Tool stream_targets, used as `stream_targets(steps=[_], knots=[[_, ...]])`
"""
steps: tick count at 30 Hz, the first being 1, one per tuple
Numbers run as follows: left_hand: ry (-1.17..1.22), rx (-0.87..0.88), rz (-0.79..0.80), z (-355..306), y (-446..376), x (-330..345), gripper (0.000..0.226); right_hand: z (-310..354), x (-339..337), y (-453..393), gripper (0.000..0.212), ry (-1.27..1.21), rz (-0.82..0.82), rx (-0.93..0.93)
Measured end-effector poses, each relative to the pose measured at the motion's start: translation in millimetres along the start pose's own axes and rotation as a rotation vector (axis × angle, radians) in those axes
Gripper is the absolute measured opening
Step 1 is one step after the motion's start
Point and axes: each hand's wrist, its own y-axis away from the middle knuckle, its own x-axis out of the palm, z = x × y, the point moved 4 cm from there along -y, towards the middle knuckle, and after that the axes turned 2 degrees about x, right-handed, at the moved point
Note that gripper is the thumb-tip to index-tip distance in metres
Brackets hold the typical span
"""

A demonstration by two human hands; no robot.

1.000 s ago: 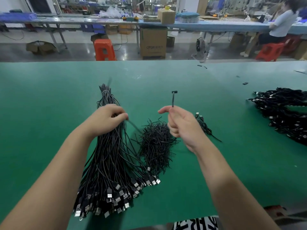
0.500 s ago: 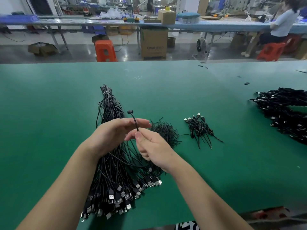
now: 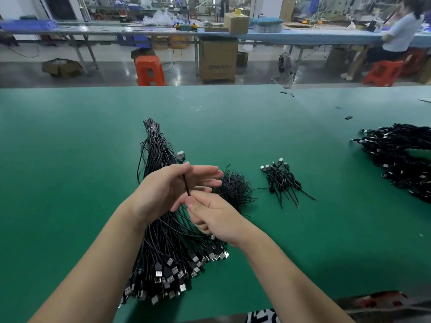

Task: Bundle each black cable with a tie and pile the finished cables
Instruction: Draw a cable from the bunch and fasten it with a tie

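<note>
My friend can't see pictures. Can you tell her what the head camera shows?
Two hands meet over a green table: the right hand pinches a black cable running across the left hand. A big cable bunch lies underneath.
</note>
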Motion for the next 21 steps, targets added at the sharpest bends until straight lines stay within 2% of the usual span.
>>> stream_targets(steps=[2, 4, 7, 8, 9, 11, 12, 14, 17, 19, 21], knots=[[-0.020, 0.034, -0.045, -0.8, -0.3, 0.5, 0.053, -5.2, 0.7, -1.1, 0.032, -0.104, 0.005, 0.037], [-0.026, 0.147, -0.127, -6.9, -2.8, 1.7, 0.051, -12.4, 1.6, -2.4, 0.032, -0.244, 0.016, 0.089], [0.286, 0.371, -0.281, -25.5, 2.4, -5.6, 0.051, -24.1, 3.9, -2.5, 0.036, -0.484, 0.073, 0.175], [0.401, 0.389, -0.256, -30.4, 5.3, -9.4, 0.050, -27.3, 3.9, -2.5, 0.037, -0.580, 0.102, 0.197], [0.505, 0.353, -0.138, -35.1, 8.1, -6.4, 0.049, -29.8, 4.0, -2.9, 0.037, -0.685, 0.136, 0.211], [0.640, 0.175, 0.236, -37.9, 16.2, 11.3, 0.050, -32.6, 4.6, -4.9, 0.036, -0.872, 0.199, 0.213], [0.588, 0.087, 0.378, -35.3, 20.8, 16.4, 0.049, -33.3, 5.2, -6.4, 0.035, -0.931, 0.215, 0.207], [0.285, -0.075, 0.439, -26.0, 26.5, 12.5, 0.050, -35.2, 3.2, -9.5, 0.034, -0.981, 0.188, 0.198], [-0.245, -0.298, 0.318, -10.3, 34.8, -9.4, 0.050, -39.3, -11.9, -8.9, 0.032, -0.956, 0.033, 0.198], [-0.482, -0.448, 0.178, 1.3, 37.6, -21.3, 0.045, -39.9, -19.7, -6.9, 0.031, -0.934, -0.023, 0.187], [-0.661, -0.520, 0.072, 12.7, 36.3, -27.0, 0.042, -38.1, -18.0, -6.5, 0.033, -0.899, -0.025, 0.176]])
